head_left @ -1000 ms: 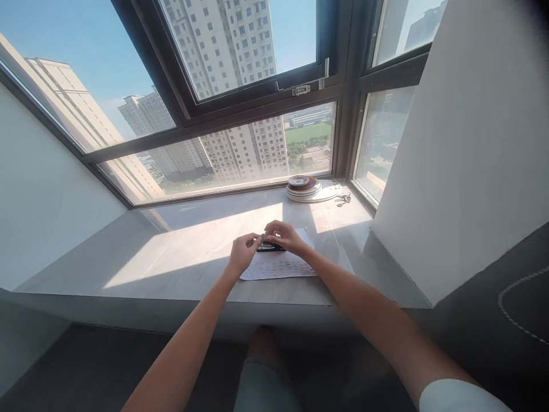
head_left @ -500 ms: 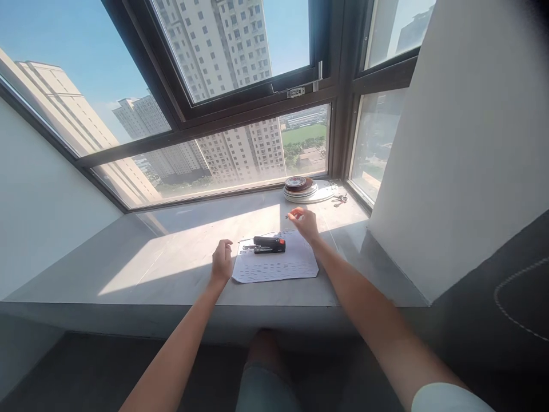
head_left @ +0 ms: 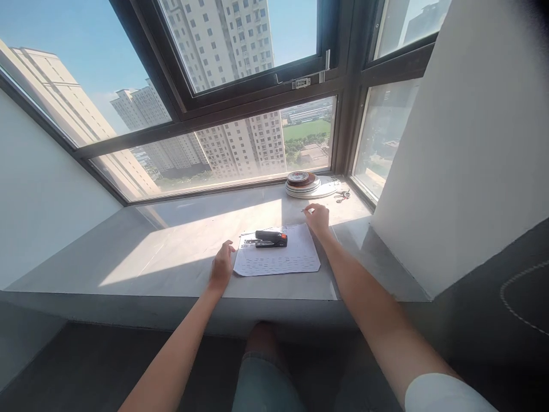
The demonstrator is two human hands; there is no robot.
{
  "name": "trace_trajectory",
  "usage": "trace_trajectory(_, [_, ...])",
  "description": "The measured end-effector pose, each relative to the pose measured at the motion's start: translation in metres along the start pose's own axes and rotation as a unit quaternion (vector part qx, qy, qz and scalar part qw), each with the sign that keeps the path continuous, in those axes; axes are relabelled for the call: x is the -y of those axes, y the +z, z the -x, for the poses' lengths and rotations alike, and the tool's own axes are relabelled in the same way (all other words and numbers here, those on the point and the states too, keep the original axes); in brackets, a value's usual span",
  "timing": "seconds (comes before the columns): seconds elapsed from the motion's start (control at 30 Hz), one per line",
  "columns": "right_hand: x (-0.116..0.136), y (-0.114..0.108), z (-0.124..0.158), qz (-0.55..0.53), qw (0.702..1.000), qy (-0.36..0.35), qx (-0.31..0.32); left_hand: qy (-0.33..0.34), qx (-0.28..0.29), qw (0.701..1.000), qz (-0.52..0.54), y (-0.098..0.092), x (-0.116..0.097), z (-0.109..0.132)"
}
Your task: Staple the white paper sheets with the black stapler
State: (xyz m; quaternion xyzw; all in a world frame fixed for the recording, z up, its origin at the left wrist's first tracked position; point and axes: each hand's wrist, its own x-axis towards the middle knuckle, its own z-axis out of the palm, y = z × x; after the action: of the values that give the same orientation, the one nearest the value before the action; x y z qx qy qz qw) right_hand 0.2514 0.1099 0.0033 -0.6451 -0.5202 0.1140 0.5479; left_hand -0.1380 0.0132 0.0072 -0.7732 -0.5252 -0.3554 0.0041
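A black stapler with a red-orange patch lies on printed white paper sheets on the windowsill. Its jaws point left and stand apart. Beside the paper's left edge rests my left hand, loosely curved, fingers apart from the thumb and nothing visible in it. Beyond the paper's upper right corner, my right hand is closed in a pinch. A tiny thin piece sticks out at its fingertips, too small to name.
A stack of plates and round boards stands at the back near the window corner. Small dark metal items lie right of it. The sill's front edge runs before me; a white wall bounds the right side.
My right hand has moved a little to the right, still pinching the tiny piece. My left hand, the stapler and the paper stay about in place; the view has shifted slightly.
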Motion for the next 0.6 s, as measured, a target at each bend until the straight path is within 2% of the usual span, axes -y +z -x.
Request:
trace_trajectory(0.13, [-0.013,-0.012,-0.005,-0.016,0.997,0.068,-0.036,-0.002,-0.013,1.0,-0.025,0.003,-0.001,-0.002])
trace_trajectory(0.23, [-0.017,-0.016,-0.006,-0.022,0.994,0.107,-0.026,0.004,-0.012,1.0,-0.011,0.002,-0.003,-0.004])
trace_trajectory(0.43, [-0.007,-0.01,-0.003,-0.025,0.999,0.019,0.02,0.008,0.02,1.0,-0.014,0.004,-0.001,-0.008])
trace_trajectory(0.6, [0.014,0.001,0.007,-0.084,0.994,-0.027,0.066,-0.009,0.063,0.998,-0.014,0.008,-0.001,-0.012])
